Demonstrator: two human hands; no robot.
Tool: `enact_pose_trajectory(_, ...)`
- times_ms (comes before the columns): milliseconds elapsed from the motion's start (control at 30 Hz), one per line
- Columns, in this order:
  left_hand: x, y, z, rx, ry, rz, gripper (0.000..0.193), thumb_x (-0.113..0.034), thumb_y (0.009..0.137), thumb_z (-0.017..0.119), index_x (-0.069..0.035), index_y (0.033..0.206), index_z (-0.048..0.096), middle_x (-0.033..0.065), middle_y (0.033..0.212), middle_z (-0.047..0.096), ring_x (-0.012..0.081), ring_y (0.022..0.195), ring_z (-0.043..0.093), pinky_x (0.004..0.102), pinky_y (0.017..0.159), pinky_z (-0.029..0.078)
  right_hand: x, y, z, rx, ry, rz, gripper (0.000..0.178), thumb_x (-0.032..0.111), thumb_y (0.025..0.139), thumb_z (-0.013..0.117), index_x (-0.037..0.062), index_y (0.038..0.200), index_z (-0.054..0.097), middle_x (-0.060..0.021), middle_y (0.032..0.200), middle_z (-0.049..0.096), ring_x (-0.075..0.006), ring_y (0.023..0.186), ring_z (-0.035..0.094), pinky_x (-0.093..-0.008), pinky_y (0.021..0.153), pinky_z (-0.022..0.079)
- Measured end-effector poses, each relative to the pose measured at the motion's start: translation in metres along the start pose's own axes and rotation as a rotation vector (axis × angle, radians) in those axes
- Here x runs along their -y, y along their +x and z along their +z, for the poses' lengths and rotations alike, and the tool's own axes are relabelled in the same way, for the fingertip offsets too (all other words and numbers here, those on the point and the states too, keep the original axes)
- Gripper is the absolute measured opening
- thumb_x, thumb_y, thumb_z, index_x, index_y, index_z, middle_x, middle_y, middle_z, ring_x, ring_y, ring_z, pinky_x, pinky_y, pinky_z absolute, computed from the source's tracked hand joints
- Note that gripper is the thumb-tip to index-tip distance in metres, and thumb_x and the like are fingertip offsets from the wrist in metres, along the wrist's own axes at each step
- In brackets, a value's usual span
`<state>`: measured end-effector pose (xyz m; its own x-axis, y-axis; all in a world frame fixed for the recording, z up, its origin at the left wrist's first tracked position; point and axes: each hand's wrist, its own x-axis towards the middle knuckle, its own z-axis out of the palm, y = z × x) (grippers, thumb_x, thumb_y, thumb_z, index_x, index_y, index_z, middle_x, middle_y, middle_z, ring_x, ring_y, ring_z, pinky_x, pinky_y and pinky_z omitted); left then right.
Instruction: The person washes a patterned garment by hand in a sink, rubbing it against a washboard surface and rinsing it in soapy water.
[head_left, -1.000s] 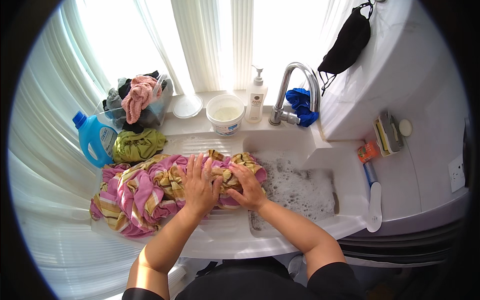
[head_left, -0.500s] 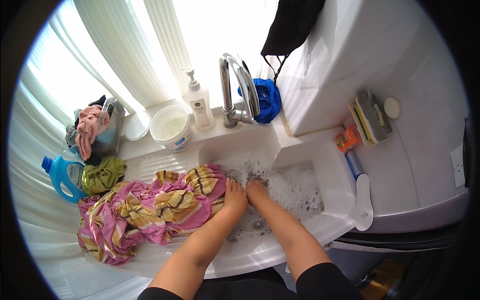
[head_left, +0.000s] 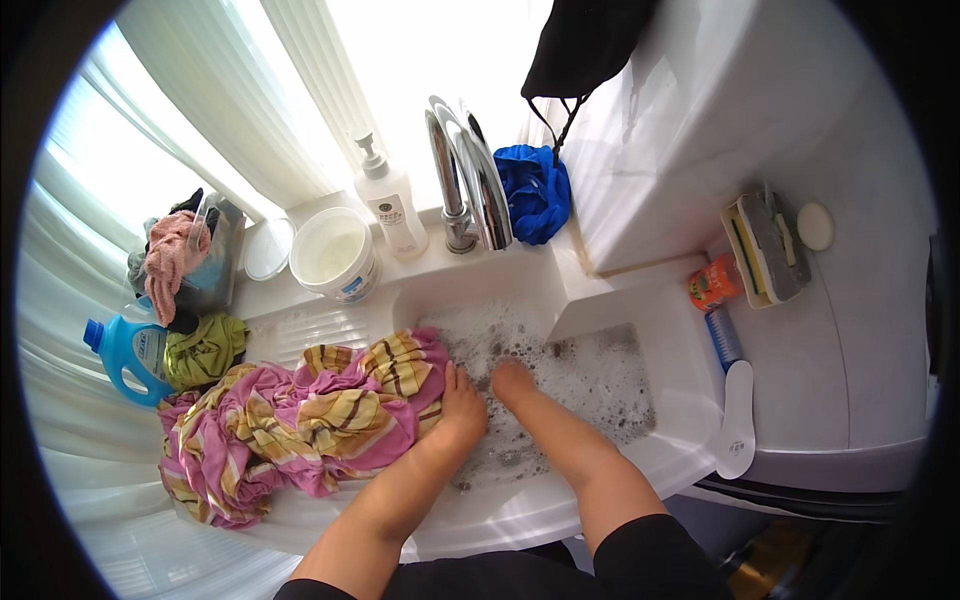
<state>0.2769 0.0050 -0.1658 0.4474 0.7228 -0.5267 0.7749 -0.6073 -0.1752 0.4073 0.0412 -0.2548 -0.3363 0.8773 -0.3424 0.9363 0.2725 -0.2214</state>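
A white moulded laundry sink (head_left: 690, 420) with a ribbed washboard on its left side holds foamy water in its right-hand basin. Across the washboard lies a large pink, yellow and brown striped cloth (head_left: 300, 425), bunched into folds; its long axis runs from the sink's lower left edge up to the right, where its end dips into the suds. The left hand (head_left: 462, 405) rests at that wet end, fingers together and partly sunk in foam, touching the cloth. The right hand (head_left: 512, 378) is just beside it, fingers buried in the suds, so their state cannot be told. At the back edge stand a chrome curved tap (head_left: 465, 170), a white plastic tub (head_left: 333, 255) and a white pump bottle (head_left: 390, 205). A blue detergent jug (head_left: 125, 352) stands at the left edge, partly hidden by an olive green crumpled garment (head_left: 205, 350).
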Motion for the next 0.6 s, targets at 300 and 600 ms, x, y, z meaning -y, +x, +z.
enact_pose_trajectory(300, 0.001, -0.001, -0.001, 0.074, -0.041, 0.029, 0.033, -0.022, 0.093, 0.050, -0.008, 0.115, 0.071, 0.0087, 0.116, 0.069, 0.0341, 0.122, 0.053, 0.0678, 0.115, -0.006, 0.010, -0.031, -0.012, 0.025, 0.211, -0.133, 0.017, 0.010, 0.085, 0.058, 0.0051, 0.093, 0.072, -0.0162, 0.114, 0.065, -0.0333, 0.108, 0.062, -0.0427, 0.086, 0.055)
enact_pose_trajectory(600, -0.004, 0.007, 0.021, -0.112, -0.068, -0.034, 0.031, -0.020, 0.092, 0.050, -0.005, 0.112, 0.068, 0.0126, 0.107, 0.070, 0.0317, 0.113, 0.059, 0.0659, 0.116, -0.003, 0.000, -0.006, -0.021, 0.015, -0.047, -0.292, 0.014, 0.011, 0.082, 0.061, 0.0072, 0.090, 0.072, -0.0139, 0.098, 0.069, -0.0308, 0.092, 0.069, -0.0420, 0.078, 0.056)
